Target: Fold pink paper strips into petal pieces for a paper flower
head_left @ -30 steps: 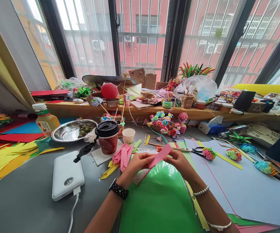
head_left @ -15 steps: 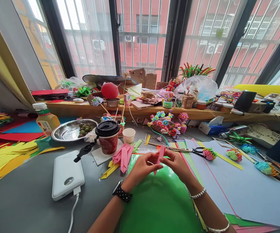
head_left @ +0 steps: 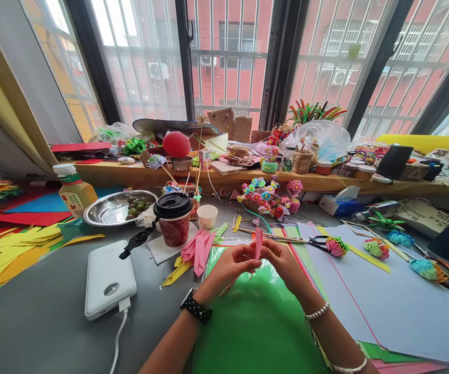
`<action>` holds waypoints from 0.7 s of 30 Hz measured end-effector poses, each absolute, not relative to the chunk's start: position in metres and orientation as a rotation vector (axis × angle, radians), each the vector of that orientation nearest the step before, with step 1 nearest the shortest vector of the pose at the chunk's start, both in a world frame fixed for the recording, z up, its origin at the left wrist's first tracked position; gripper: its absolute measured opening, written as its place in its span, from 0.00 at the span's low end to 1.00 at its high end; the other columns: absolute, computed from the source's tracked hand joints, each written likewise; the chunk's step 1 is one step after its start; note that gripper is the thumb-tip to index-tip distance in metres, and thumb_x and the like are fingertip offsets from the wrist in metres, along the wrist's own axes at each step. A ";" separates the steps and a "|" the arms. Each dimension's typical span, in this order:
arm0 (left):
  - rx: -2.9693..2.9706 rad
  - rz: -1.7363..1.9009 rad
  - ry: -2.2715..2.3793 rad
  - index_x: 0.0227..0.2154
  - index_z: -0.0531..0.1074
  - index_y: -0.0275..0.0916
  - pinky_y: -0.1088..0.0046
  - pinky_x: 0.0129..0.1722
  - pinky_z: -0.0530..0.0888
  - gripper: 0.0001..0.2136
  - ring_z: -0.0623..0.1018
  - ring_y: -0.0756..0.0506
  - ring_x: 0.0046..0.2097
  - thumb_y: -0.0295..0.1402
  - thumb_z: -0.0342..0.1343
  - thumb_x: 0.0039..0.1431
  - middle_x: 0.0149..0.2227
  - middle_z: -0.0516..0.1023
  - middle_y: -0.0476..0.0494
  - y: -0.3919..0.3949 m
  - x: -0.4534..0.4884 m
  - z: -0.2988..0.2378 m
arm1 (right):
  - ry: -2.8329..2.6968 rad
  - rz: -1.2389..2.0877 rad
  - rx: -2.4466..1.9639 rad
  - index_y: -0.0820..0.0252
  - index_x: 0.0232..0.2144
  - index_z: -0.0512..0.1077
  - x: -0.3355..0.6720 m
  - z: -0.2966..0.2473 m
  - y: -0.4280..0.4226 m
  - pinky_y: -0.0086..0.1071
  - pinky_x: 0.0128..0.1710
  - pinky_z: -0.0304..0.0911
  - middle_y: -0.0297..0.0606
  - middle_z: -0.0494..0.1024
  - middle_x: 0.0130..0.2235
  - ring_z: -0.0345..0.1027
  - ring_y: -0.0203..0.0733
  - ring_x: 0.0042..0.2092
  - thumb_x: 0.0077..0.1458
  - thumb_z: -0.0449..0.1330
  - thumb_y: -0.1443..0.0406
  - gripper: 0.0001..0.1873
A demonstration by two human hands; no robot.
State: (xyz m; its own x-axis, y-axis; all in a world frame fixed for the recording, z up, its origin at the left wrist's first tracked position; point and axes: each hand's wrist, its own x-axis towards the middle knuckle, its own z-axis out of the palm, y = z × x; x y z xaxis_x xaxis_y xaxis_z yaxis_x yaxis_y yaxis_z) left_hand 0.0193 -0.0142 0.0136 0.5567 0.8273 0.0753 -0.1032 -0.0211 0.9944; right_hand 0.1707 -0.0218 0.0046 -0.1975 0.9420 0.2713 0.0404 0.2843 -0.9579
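Between my two hands is a narrow folded strip of pink paper [head_left: 258,243], standing nearly upright. My left hand [head_left: 236,264] pinches it from the left, thumb and fingers closed. From the right, my right hand [head_left: 281,259] grips the same strip with its thumb and forefinger. Both hands hover over a shiny green sheet [head_left: 259,322] on the desk. Left of them lies a small pile of folded pink paper pieces [head_left: 200,250], with yellow folded pieces [head_left: 177,272] beneath and beside it.
A lidded coffee cup [head_left: 173,223] and a paper cup [head_left: 207,216] stand beyond the pink pile. A white power bank [head_left: 109,280] with a cable lies left. Scissors [head_left: 317,241] and paper flower buds [head_left: 376,248] are at right. A metal bowl [head_left: 95,213] holds green fruit.
The pink strip has turned slightly more upright and shows a narrower side. My fingers have shifted a little on it; both hands stay in nearly the same place.
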 end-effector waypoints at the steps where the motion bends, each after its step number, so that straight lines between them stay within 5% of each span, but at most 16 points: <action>1: 1.398 0.838 0.672 0.29 0.69 0.34 0.76 0.28 0.66 0.11 0.69 0.52 0.28 0.35 0.58 0.42 0.27 0.69 0.48 -0.014 0.019 0.014 | -1.515 1.099 -0.948 0.59 0.35 0.71 0.170 0.005 -0.022 0.34 0.38 0.60 0.38 0.73 0.34 0.66 0.42 0.37 0.49 0.54 0.59 0.13; 21: 1.357 0.852 0.791 0.19 0.68 0.33 0.77 0.26 0.65 0.13 0.68 0.52 0.25 0.40 0.58 0.40 0.21 0.69 0.50 -0.013 0.021 0.008 | -1.274 1.013 -1.017 0.62 0.21 0.69 0.171 0.003 -0.020 0.27 0.27 0.56 0.31 0.68 0.22 0.60 0.34 0.26 0.43 0.58 0.57 0.12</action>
